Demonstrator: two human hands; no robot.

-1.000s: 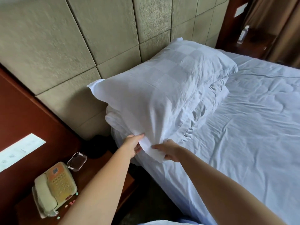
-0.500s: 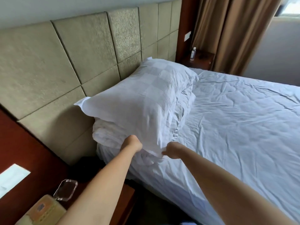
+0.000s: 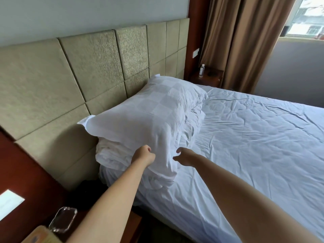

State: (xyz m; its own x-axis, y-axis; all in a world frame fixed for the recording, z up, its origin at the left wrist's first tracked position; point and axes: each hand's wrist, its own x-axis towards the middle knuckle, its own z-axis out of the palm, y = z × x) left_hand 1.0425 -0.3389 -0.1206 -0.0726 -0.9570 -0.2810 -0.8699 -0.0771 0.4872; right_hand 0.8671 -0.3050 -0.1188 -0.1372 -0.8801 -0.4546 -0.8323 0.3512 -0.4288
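Top pillow [image 3: 149, 120] sits centre frame, stacked on a lower pillow [image 3: 112, 153] against the headboard [image 3: 87, 67], with its slack near end drooping toward the edge of the bed [image 3: 245, 146]. Left hand [image 3: 143, 155] is balled into a fist against that loose end, and I can't tell if cloth is inside it. Right hand [image 3: 184, 157] is loosely spread just beside the flap, holding nothing. Risk: the stack looks off-square and overhangs toward lower left, so a one-sided tug could skew the case or tip the top pillow off toward the glass tray [image 3: 63, 219].
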